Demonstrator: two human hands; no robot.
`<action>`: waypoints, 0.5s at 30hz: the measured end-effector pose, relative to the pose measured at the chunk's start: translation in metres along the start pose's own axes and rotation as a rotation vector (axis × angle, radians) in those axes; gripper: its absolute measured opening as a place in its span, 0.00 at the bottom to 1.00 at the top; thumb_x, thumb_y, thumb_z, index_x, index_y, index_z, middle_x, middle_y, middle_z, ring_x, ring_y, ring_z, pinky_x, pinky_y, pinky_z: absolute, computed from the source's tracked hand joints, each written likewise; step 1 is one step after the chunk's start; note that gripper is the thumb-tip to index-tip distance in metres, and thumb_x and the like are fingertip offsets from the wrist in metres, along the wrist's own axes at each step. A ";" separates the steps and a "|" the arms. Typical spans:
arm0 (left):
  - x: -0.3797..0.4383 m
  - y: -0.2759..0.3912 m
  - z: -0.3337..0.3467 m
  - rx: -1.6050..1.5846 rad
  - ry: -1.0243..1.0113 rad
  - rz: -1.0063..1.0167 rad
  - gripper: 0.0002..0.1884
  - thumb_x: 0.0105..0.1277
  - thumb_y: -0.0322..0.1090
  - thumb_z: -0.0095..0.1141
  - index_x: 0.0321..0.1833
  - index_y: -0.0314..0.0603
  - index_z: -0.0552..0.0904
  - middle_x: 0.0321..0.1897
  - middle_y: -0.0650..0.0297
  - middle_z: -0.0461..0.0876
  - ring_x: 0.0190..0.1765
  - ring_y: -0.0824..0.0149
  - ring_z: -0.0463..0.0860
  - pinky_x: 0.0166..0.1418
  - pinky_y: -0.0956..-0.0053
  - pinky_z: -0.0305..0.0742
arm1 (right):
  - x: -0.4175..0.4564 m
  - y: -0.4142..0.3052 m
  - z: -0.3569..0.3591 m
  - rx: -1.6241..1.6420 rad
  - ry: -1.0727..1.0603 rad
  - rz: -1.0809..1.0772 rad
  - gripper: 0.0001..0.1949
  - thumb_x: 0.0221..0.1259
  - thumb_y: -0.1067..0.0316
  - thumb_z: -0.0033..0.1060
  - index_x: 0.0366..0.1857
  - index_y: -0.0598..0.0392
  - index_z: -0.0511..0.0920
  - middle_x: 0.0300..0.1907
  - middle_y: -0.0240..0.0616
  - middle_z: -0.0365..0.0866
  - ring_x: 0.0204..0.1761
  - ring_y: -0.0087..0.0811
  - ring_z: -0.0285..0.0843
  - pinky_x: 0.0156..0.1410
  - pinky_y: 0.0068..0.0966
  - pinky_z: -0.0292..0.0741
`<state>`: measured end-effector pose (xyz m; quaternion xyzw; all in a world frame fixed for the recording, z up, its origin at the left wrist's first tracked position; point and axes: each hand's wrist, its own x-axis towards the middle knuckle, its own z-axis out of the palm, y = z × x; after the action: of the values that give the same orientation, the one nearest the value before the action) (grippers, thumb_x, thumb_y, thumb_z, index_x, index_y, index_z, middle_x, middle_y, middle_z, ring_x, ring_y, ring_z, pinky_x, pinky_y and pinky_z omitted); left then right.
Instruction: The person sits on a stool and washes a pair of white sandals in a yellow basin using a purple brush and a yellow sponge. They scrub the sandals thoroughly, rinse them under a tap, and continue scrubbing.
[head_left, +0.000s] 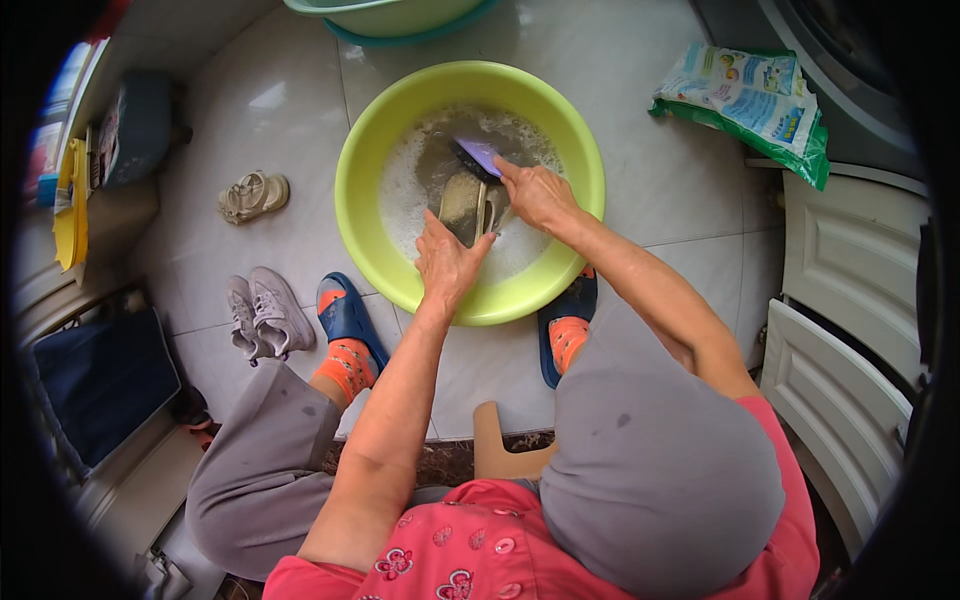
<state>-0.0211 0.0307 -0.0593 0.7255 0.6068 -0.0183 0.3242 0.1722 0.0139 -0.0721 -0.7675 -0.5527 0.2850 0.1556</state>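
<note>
A yellow-green plastic basin (355, 225) holds cloudy, sudsy water. In it my left hand (448, 262) grips the near end of a beige sandal (463, 201), whose sole faces up and to the left, with its straps on the right side. My right hand (536, 196) holds a brush with a purple back (480, 152) and dark bristles. The brush lies against or just over the sandal's far end; the exact contact is hidden by the brush itself.
A beige sandal (253, 197) and a pair of pale sneakers (271, 315) stand on the tiles at left. A green-and-white plastic packet (750, 101) lies at upper right, near a front-loading machine. Another basin (397, 16) stands beyond. My slippered feet flank the yellow-green basin.
</note>
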 end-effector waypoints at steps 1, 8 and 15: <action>0.003 -0.003 0.004 -0.051 0.008 -0.022 0.58 0.58 0.53 0.75 0.78 0.17 0.54 0.68 0.35 0.74 0.70 0.39 0.73 0.70 0.44 0.69 | -0.002 -0.003 -0.001 0.031 -0.021 0.006 0.20 0.77 0.60 0.47 0.69 0.44 0.76 0.36 0.54 0.88 0.38 0.58 0.87 0.41 0.54 0.82; 0.016 -0.016 -0.007 -0.557 -0.193 -0.077 0.56 0.54 0.50 0.78 0.77 0.23 0.59 0.60 0.35 0.81 0.64 0.41 0.80 0.71 0.53 0.73 | -0.063 -0.035 -0.021 -0.048 -0.237 -0.083 0.20 0.76 0.63 0.46 0.69 0.45 0.76 0.32 0.55 0.86 0.36 0.57 0.86 0.39 0.54 0.81; 0.053 -0.019 0.015 -0.407 -0.071 0.012 0.56 0.54 0.59 0.75 0.75 0.22 0.64 0.67 0.31 0.73 0.70 0.36 0.72 0.76 0.52 0.65 | 0.012 -0.005 -0.014 0.055 -0.056 0.144 0.20 0.77 0.60 0.50 0.69 0.45 0.78 0.46 0.57 0.88 0.49 0.59 0.86 0.54 0.52 0.80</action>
<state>-0.0192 0.0706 -0.1017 0.6474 0.5819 0.0813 0.4855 0.1798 0.0275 -0.0612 -0.7925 -0.4920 0.3319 0.1402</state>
